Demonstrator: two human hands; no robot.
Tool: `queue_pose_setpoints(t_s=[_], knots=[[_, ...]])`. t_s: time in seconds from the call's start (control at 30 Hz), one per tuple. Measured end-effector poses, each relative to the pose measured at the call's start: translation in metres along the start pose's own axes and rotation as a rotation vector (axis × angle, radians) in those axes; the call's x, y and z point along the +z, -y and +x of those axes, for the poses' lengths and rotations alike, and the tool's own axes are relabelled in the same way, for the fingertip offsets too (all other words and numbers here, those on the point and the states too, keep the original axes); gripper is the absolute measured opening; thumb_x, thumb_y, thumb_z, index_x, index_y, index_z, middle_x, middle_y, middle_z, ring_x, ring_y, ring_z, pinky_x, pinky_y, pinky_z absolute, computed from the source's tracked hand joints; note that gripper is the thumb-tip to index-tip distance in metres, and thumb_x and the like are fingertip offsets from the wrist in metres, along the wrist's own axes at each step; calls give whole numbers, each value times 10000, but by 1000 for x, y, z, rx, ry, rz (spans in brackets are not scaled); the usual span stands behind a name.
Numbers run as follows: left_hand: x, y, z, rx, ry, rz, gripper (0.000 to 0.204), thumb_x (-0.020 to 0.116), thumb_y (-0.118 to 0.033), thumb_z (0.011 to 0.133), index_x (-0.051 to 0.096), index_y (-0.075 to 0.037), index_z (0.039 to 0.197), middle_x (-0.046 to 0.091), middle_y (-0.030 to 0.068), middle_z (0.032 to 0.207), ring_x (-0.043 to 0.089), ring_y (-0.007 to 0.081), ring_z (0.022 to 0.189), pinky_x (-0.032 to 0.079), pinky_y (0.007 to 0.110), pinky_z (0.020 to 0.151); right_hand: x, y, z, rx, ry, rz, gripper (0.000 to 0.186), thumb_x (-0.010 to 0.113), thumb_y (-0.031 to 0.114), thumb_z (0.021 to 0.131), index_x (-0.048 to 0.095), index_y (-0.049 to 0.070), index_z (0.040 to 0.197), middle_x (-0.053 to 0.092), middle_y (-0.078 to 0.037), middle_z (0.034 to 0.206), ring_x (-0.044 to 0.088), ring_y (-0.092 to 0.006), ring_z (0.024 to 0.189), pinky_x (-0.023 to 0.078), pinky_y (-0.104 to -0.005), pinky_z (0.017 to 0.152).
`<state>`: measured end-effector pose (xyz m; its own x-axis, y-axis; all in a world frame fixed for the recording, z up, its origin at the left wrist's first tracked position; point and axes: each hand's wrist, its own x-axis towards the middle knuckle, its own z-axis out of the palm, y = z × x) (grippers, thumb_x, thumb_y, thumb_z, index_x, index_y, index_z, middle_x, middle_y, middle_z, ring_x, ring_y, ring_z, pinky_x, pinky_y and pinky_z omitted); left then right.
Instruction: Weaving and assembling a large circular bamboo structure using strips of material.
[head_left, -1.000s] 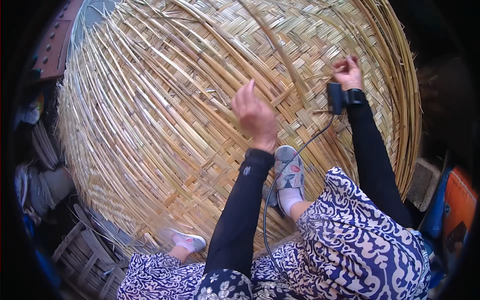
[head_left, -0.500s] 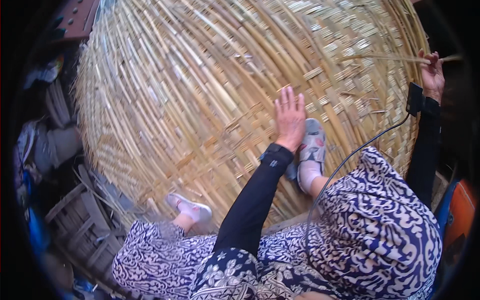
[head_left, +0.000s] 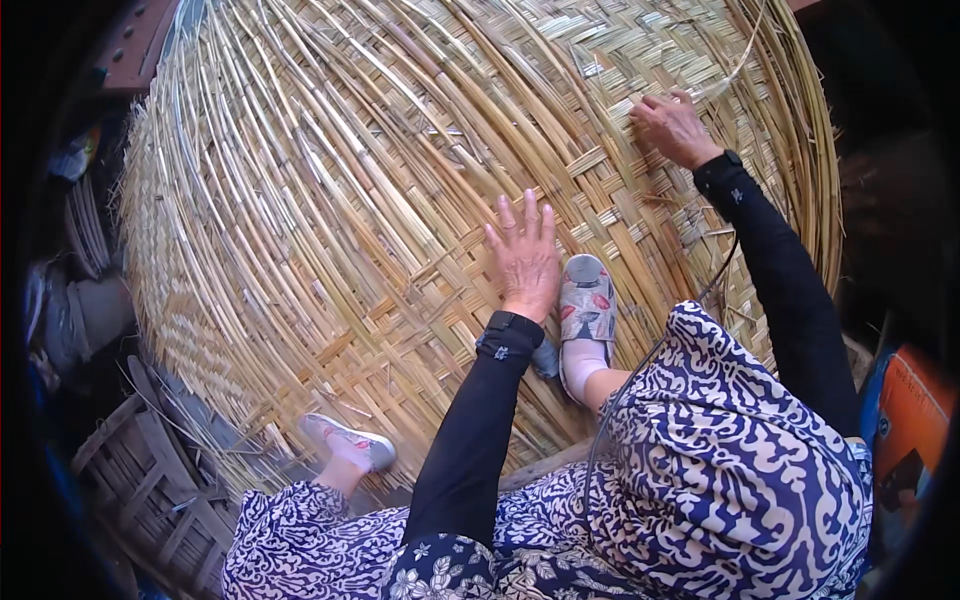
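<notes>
A large woven mat (head_left: 340, 230) of straw-coloured split strips fills the view, many long strips lying loose along it. My left hand (head_left: 522, 258) rests flat on it, fingers spread, beside a grey patterned slip-on shoe (head_left: 585, 305) on my foot. Higher up at the right, my right hand (head_left: 672, 128) has its fingers bent on a pale strip (head_left: 740, 62) that curves up toward the top edge; the fingertips are partly hidden. A black cable (head_left: 715, 278) runs from near my right forearm down across the patterned trousers (head_left: 730, 470).
At the lower left lies a slatted wooden piece (head_left: 160, 460). Grey crumpled material (head_left: 95, 310) sits at the left. An orange object (head_left: 905, 410) with a blue edge stands at the right. A reddish riveted surface (head_left: 125, 45) shows at the top left.
My right hand has moved from the mat's right edge leftward onto its woven surface, with a strip. My left hand went from raised to spread on the mat, then shifted slightly left and down.
</notes>
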<state>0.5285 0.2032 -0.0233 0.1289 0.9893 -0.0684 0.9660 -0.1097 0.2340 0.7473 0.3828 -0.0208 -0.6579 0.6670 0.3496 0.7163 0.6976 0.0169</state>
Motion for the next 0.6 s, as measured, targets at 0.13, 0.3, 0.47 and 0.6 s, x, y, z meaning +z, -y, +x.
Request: queue_pose_setpoints(t_s=[0.13, 0.3, 0.47, 0.6], knots=[[-3, 2, -6, -98, -17, 101, 749, 696, -262, 568, 354, -143, 1223, 80, 147, 1356, 94, 382, 1227, 208, 579, 892, -11, -4, 31, -8, 716, 26, 77, 537, 151, 633, 555, 103, 690, 562, -79, 788, 534, -256, 763, 360, -432, 752], [-20, -4, -1, -359, 44, -109, 792, 683, -367, 591, 297, -185, 1258, 0, 221, 1339, 135, 426, 1195, 217, 601, 858, -17, 8, 36, 134, 399, 284, 140, 581, 164, 658, 534, 89, 766, 542, -52, 699, 537, -242, 685, 403, -355, 639], [-14, -5, 3, -427, -23, -123, 728, 668, -393, 602, 359, -186, 1227, -13, 212, 1342, 123, 435, 1195, 223, 604, 854, -26, 102, 25, -237, 219, 381, 313, 562, 91, 636, 529, 95, 947, 477, -77, 895, 469, -232, 867, 382, -342, 677], [-28, 8, -9, -302, 53, -231, 616, 643, -238, 644, 388, -139, 1196, 10, 208, 1343, 115, 428, 1203, 224, 584, 872, -15, 133, 5, -144, 282, 161, 377, 533, 108, 644, 485, 31, 1010, 448, -91, 976, 427, -235, 958, 357, -346, 736]])
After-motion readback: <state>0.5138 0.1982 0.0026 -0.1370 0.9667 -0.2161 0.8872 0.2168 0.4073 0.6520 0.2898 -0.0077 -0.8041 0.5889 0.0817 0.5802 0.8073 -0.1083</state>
